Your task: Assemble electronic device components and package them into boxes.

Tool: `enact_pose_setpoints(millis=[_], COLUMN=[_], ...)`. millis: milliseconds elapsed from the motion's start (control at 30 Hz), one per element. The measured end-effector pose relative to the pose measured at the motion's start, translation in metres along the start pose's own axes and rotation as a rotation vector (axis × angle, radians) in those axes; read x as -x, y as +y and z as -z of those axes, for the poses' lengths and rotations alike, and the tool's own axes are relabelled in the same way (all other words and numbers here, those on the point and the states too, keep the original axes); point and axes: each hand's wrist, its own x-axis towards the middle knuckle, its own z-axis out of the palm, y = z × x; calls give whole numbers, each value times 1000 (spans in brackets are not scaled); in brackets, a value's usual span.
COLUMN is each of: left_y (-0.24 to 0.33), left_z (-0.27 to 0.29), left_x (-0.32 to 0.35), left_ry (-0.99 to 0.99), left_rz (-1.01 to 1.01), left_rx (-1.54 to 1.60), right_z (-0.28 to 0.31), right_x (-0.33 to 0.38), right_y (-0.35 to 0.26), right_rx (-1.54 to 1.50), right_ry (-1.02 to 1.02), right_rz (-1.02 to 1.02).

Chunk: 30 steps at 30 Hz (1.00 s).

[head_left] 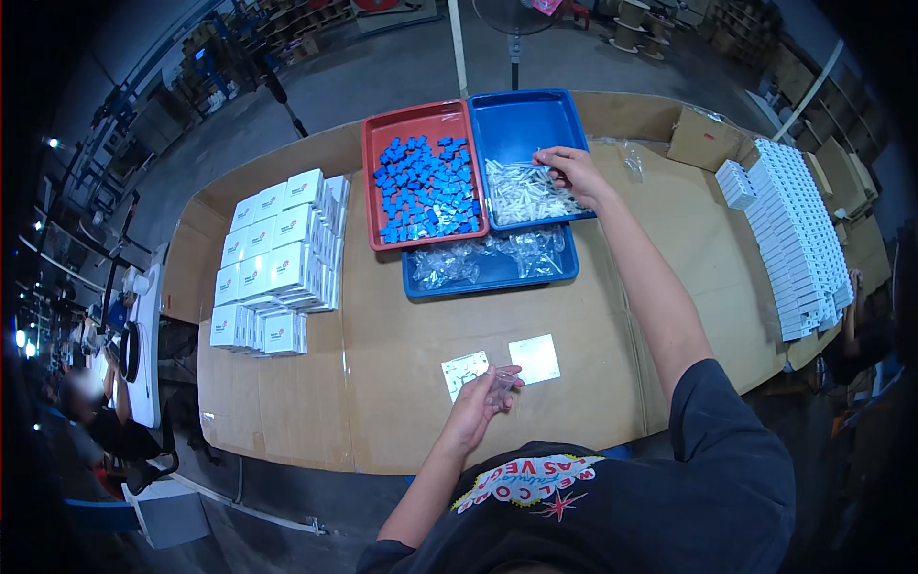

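Along the left part of the cardboard-covered surface (387, 383), I see white boxes (258, 253) stacked in several rows, their printed faces turned partly toward me. Next to them on my feed comes the red tray (418, 121), with many small blue pieces (427, 187) scattered loosely across its floor. Nearer the wearer's body, a white square sheet with small dark marks (464, 368) lies flat, partly covered by the left hand (478, 404). That hand has its fingers curled around a clear plastic bag (501, 387), held just above the surface. Beyond it, a lower blue tray (571, 251) holds more crumpled clear bags (449, 263), its far side tucked under the upper blue tray (521, 124). White pieces (521, 199) are heaped in the near half of that upper tray. Right of the left hand I make out a plain pale square sheet (543, 357). The right hand (572, 174) reaches over the upper tray's right side, above the white pieces; its fingers are drawn together, but I cannot tell whether they grip one. Farther right, a small clear wrapper (633, 163) lies near the back, and a long bank of white blocks (792, 239) lines the end.
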Motion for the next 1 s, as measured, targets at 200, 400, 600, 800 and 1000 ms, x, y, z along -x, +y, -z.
enact_pose_setpoints(millis=[200, 400, 600, 800, 1000], left_y=[-3, 3, 5, 10, 13], left_z=[-1, 4, 7, -7, -14], left_x=[-5, -15, -20, -17, -15], left_ry=[-42, -58, -34, 18, -31], left_rz=[28, 9, 10, 54, 50], left_rx=[181, 393, 380, 190, 170], right_z=[-2, -31, -74, -84, -82], right_x=[49, 147, 246, 271, 256], right_y=[-7, 30, 45, 32, 13], right_rx=[-149, -113, -155, -21, 249], right_ry=[-66, -112, -155, -277, -493], right_rz=[-74, -144, -274, -197, -21])
